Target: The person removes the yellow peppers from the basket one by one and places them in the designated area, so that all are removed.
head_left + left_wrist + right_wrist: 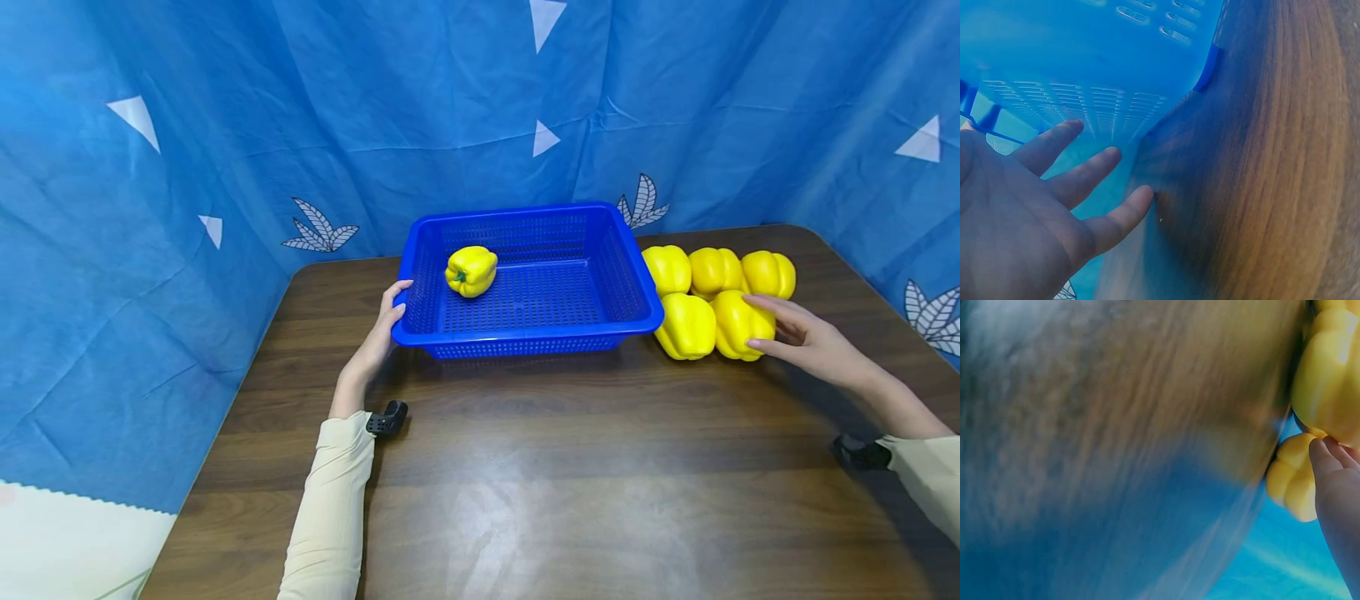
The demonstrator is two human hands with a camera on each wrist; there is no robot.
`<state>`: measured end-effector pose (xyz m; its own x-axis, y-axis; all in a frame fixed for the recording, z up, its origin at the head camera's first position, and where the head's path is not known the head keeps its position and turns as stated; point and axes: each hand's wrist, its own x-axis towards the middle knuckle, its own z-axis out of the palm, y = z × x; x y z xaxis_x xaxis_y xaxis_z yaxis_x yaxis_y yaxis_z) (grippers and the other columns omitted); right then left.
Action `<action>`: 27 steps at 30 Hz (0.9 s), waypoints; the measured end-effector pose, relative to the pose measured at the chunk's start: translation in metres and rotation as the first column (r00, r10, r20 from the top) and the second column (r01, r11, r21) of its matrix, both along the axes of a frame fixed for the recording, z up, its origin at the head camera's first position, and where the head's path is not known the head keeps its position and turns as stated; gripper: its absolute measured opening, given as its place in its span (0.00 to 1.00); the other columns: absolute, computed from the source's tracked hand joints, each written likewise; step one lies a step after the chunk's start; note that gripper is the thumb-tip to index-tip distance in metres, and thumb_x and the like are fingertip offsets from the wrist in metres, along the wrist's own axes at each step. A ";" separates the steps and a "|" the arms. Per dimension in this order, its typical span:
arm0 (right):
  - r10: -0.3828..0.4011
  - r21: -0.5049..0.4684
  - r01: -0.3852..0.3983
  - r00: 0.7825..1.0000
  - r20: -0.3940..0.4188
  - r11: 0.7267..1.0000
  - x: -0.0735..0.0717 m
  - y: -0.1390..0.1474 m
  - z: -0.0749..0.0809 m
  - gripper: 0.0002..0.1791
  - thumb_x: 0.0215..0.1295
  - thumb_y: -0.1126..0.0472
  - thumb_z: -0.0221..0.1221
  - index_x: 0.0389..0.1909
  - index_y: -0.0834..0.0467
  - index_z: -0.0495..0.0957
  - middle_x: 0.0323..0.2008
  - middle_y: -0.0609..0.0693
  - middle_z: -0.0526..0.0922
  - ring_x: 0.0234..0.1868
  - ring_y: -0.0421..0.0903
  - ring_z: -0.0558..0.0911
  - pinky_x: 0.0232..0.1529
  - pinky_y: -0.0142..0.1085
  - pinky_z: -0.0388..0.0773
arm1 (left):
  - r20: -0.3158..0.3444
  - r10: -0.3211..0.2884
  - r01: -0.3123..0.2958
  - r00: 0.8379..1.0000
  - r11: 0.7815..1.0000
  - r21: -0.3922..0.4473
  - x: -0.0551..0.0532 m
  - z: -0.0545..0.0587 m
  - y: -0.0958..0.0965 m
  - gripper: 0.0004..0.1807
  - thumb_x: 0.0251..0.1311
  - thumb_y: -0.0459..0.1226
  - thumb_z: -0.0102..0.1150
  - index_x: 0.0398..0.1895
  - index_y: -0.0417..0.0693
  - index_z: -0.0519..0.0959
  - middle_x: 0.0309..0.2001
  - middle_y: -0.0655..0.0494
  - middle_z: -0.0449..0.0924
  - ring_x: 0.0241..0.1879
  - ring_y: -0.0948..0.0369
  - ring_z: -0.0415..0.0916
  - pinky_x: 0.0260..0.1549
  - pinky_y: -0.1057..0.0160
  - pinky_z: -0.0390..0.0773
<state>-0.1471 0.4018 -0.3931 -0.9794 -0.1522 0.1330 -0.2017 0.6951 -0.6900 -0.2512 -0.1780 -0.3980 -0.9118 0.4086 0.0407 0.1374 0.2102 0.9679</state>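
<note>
A blue plastic basket (525,343) stands on the table with one yellow bell pepper (471,272) inside, toward its left end. My left hand (377,337) touches the basket's left rim. In the left wrist view three fingers (1088,178) stretch out straight and spread below the slotted wall. Over to the right, my right hand (817,346) holds a yellow bell pepper (737,321) from its right side, thumb at the front and fingers behind. The right wrist view shows fingertips (1325,456) against the yellow surface; the thumb is out of sight there.
Beside the held pepper sits another yellow bell pepper (686,327), close to the basket's right end. A row of several more peppers (715,272) lies behind them. A blue patterned cloth (480,100) hangs behind the wooden table (525,467) and along its sides.
</note>
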 end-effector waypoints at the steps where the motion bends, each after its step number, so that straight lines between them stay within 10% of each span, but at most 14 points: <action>1: -0.005 0.002 0.005 1.000 0.004 1.000 0.000 0.000 0.000 0.35 0.64 0.63 0.57 0.70 0.54 0.56 0.61 0.26 0.57 0.54 0.10 0.57 0.48 0.04 0.56 | -0.001 0.001 -0.001 1.000 1.000 -0.002 0.000 0.000 0.000 0.26 0.71 0.49 0.26 0.71 0.66 0.40 0.74 0.55 0.30 0.73 0.45 0.39 0.67 0.33 0.49; 27: -0.060 0.052 0.057 0.997 0.058 0.997 0.001 -0.005 -0.002 0.42 0.63 0.58 0.58 0.73 0.46 0.47 0.71 0.39 0.51 0.50 0.12 0.54 0.49 0.03 0.51 | 0.004 0.007 -0.007 1.000 1.000 -0.010 0.001 0.001 0.001 0.27 0.70 0.50 0.26 0.71 0.66 0.40 0.74 0.54 0.30 0.72 0.44 0.40 0.66 0.33 0.50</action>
<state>-0.1464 0.3968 -0.3949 -0.9927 -0.0997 0.0683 -0.1198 0.7389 -0.6630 -0.2505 -0.1774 -0.3970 -0.9148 0.4027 0.0330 0.1321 0.2209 0.9663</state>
